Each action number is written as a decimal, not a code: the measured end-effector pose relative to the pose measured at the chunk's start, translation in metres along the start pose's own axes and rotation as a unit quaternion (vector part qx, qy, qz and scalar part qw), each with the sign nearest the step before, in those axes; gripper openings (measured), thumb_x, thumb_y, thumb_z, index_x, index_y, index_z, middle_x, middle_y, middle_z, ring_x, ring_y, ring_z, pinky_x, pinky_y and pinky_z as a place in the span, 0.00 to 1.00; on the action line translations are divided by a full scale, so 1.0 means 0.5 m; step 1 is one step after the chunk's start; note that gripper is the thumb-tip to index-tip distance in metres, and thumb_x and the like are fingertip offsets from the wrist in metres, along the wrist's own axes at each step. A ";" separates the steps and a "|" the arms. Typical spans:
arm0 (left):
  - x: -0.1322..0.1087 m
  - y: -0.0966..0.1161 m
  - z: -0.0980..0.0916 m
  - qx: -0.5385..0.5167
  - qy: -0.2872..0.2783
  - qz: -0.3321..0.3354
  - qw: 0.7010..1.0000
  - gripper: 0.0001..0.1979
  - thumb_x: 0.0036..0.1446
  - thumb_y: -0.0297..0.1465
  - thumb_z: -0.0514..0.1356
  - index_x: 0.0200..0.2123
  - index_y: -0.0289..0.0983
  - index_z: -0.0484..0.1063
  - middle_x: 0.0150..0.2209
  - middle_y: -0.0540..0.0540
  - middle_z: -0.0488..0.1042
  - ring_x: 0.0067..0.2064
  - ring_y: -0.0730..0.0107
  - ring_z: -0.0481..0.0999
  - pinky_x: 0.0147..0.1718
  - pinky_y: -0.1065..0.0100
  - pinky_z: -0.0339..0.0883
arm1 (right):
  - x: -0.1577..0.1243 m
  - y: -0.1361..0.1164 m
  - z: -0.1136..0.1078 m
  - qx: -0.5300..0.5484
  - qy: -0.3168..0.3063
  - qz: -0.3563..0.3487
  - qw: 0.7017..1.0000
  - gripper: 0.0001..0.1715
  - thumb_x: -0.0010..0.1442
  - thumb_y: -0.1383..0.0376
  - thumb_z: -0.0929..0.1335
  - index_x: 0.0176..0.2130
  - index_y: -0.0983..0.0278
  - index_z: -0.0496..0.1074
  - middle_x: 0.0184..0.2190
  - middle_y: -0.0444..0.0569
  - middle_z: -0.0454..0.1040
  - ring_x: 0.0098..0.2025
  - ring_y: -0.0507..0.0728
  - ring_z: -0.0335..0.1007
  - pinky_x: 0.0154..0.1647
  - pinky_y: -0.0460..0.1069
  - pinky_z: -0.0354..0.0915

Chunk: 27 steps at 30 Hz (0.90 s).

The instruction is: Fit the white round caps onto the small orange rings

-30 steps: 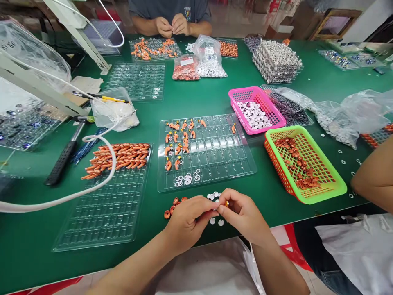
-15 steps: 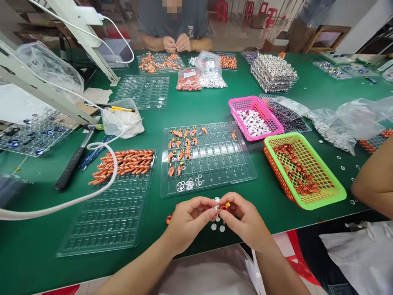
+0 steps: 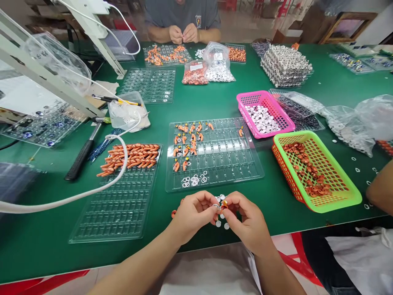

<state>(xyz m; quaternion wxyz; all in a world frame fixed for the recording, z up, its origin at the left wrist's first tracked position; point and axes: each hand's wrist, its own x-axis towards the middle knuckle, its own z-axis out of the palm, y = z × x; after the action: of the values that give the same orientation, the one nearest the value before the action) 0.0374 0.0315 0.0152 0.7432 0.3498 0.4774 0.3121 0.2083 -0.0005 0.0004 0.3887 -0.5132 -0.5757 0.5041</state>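
My left hand [image 3: 194,216] pinches a small white ring [image 3: 215,205] between thumb and index finger. Held in the fingertips of my right hand [image 3: 249,220] is a small orange part with a yellow tip [image 3: 225,204]. The two pieces are close together; whether they touch I cannot tell. Several white discs [image 3: 218,224] lie on the table under and around the fingers. An orange piece [image 3: 173,213] is partly hidden behind my left hand. Beyond the hands lies a clear plastic tray [image 3: 236,174] with orange curved parts [image 3: 186,150] and loose white rings [image 3: 195,180].
Left is another clear tray [image 3: 107,223] with orange sticks [image 3: 132,157], a white cable crossing over it, and a hammer [image 3: 80,159]. A pink basket [image 3: 284,116] and a green basket [image 3: 344,196] stand right. A co-worker [image 3: 184,18] sits opposite; another person's arm [image 3: 380,188] is at right.
The orange part with the yellow tip has turned more upright in my right fingers, and the white ring now shows more clearly. My view has shifted slightly, moving the whole table in the picture.
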 end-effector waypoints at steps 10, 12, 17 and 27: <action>-0.001 -0.001 0.002 -0.001 0.020 0.011 1.000 0.08 0.45 0.31 0.69 0.26 0.32 0.75 0.21 0.50 0.74 0.21 0.76 0.72 0.23 0.73 0.70 | 0.000 0.009 0.007 0.021 0.013 -0.007 1.000 0.02 0.63 0.66 0.66 0.37 0.60 0.70 0.33 0.44 0.71 0.30 0.51 0.67 0.29 0.46 0.65; -0.001 -0.002 0.004 0.004 0.028 0.018 0.999 0.07 0.45 0.29 0.68 0.26 0.32 0.75 0.21 0.50 0.74 0.22 0.76 0.72 0.22 0.74 0.70 | 0.000 0.009 0.008 0.018 0.013 -0.007 1.000 0.02 0.62 0.67 0.66 0.37 0.60 0.70 0.32 0.44 0.71 0.30 0.51 0.67 0.29 0.46 0.64; -0.003 -0.006 0.004 0.016 0.039 0.028 0.999 0.03 0.45 0.26 0.65 0.26 0.32 0.76 0.21 0.50 0.74 0.22 0.76 0.72 0.22 0.75 0.70 | -0.002 0.008 0.010 -0.015 0.014 -0.012 1.000 0.03 0.61 0.68 0.66 0.36 0.61 0.70 0.31 0.43 0.71 0.28 0.50 0.64 0.28 0.46 0.62; -0.002 -0.012 0.000 0.060 0.050 0.041 0.996 0.02 0.46 0.25 0.64 0.26 0.32 0.74 0.20 0.52 0.72 0.21 0.78 0.70 0.21 0.77 0.67 | -0.001 0.009 0.016 -0.013 0.016 0.003 1.000 0.04 0.60 0.69 0.66 0.37 0.60 0.70 0.29 0.43 0.73 0.28 0.51 0.66 0.29 0.46 0.63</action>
<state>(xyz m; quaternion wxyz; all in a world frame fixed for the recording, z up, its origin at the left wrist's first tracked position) 0.0377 0.0274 0.0109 0.6827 0.3971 0.5173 0.3297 0.2016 -0.0026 -0.0057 0.3901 -0.5280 -0.5743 0.4892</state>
